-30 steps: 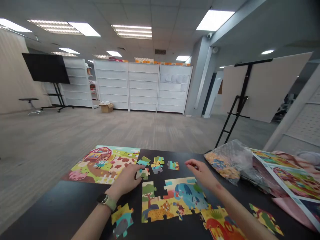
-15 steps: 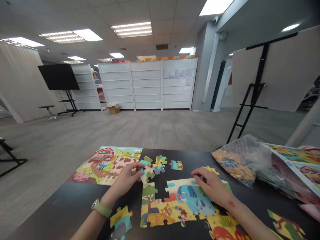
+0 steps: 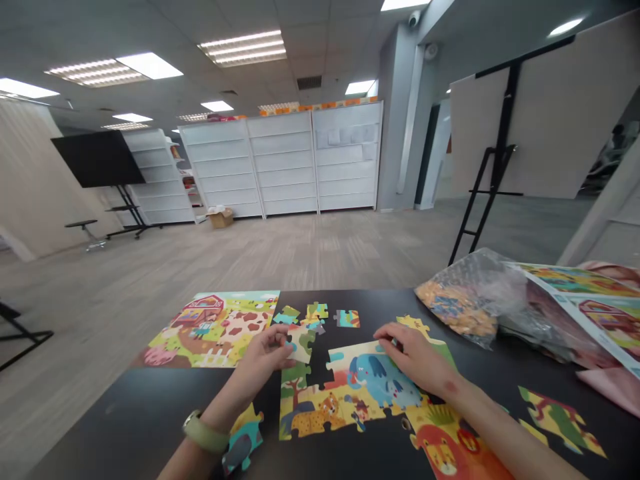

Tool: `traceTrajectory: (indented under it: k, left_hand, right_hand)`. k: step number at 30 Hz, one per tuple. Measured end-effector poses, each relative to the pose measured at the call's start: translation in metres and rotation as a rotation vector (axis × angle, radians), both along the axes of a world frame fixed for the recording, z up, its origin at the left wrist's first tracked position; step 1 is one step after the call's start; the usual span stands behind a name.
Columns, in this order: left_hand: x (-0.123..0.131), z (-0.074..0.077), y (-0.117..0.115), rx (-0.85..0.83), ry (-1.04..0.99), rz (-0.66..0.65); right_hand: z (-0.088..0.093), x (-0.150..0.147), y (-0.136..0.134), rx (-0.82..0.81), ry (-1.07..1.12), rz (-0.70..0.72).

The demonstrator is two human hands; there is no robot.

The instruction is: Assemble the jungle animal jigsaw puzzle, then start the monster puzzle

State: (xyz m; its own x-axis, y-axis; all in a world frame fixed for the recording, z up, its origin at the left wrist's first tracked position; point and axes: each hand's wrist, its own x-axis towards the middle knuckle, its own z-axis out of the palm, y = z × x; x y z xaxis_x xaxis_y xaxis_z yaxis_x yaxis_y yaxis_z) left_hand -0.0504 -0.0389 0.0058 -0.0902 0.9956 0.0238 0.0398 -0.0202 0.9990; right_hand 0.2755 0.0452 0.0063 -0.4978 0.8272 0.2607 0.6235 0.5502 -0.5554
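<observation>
My left hand [image 3: 267, 350] pinches a cream and green puzzle piece [image 3: 300, 343] between thumb and fingers, just above the top left corner of a partly joined jigsaw puzzle [image 3: 310, 419]. That puzzle shows blue elephants, a leopard and a tree, with a dark gap at its upper left. My right hand [image 3: 417, 357] rests on its upper right edge, thumb and forefinger slightly apart, holding nothing that I can see. A joined lion section [image 3: 445, 447] lies under my right forearm. Beside my left wrist is a joined grey and teal piece group [image 3: 244, 443].
A farm picture [image 3: 213, 330] lies at the left on the black table [image 3: 135, 420]. Several loose pieces [image 3: 347, 319] are beyond the puzzle. A plastic bag of pieces [image 3: 457, 307] and printed sheets [image 3: 605, 313] stand at the right, with another piece [image 3: 563, 420] nearer me.
My left hand has turned the held piece and brought it slightly right, over the puzzle's top left corner. My right hand stays on the puzzle. The head view has shifted a little.
</observation>
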Motion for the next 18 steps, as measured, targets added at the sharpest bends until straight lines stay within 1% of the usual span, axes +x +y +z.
traceTrajectory:
  k: [3, 6, 8, 11, 12, 14, 16, 18]
  left_hand:
    - [-0.003, 0.002, 0.005, 0.057, 0.05, 0.031]
    - [0.002, 0.005, 0.008, 0.118, 0.098, 0.014]
    - [0.011, 0.007, 0.009, 0.141, 0.129, -0.036]
    - [0.027, 0.007, 0.011, 0.153, 0.183, -0.12]
    - [0.032, 0.006, 0.012, 0.156, 0.204, -0.137]
    - [0.035, 0.005, 0.013, 0.165, 0.258, -0.15]
    - [0.031, 0.006, 0.012, 0.186, 0.331, -0.134]
    - [0.02, 0.007, 0.006, 0.216, 0.426, -0.12]
  right_hand:
    - [0.001, 0.002, 0.001, -0.004, 0.022, 0.0]
    - [0.009, -0.004, -0.003, -0.051, 0.098, 0.005]
    - [0.019, -0.019, -0.011, -0.13, 0.176, 0.042]
    - [0.029, -0.055, -0.028, -0.35, 0.283, 0.172]
    - [0.029, -0.069, -0.033, -0.429, 0.321, 0.208]
    - [0.023, -0.092, -0.039, -0.536, 0.394, 0.242]
    - [0.011, -0.108, -0.039, -0.627, 0.456, 0.236]
    - [-0.002, -0.115, -0.036, -0.684, 0.49, 0.198]
